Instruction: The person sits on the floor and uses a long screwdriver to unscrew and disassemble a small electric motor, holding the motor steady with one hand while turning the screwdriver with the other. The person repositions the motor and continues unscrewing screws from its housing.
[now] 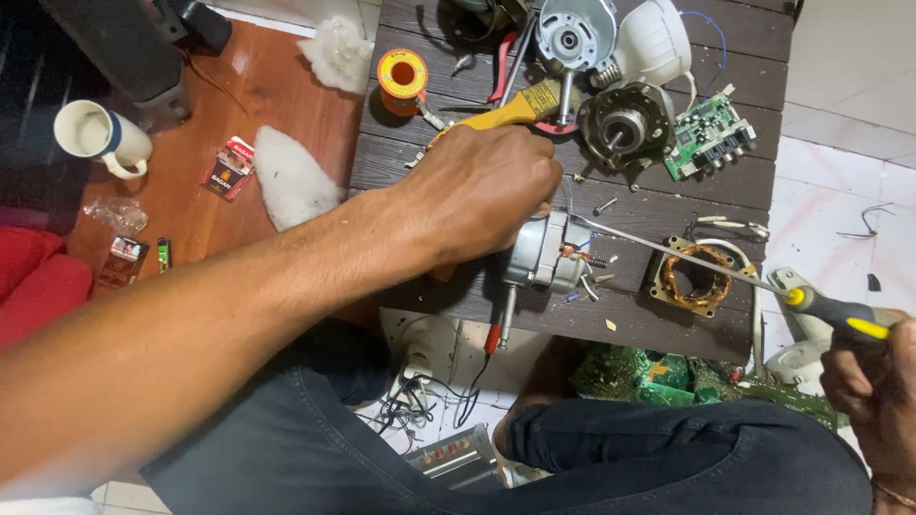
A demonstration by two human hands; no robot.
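My left hand (482, 191) reaches across and grips a silver electric motor (546, 253) resting at the near edge of a dark slatted table (420, 162). The motor's shaft points down toward me. My right hand (873, 386), at the far right edge, holds a long screwdriver (687, 259) by its black-and-yellow handle. The thin shaft runs leftward and its tip meets the motor's right side by the coloured wires. A copper-wound stator (699, 277) lies just under the shaft.
On the table behind sit a yellow-handled brush (506, 110), an orange solder spool (402, 74), another motor part (622, 124), a white bulb (654, 40) and a green circuit board (708, 133). A white mug (95, 133) stands at left. My knees are below the table.
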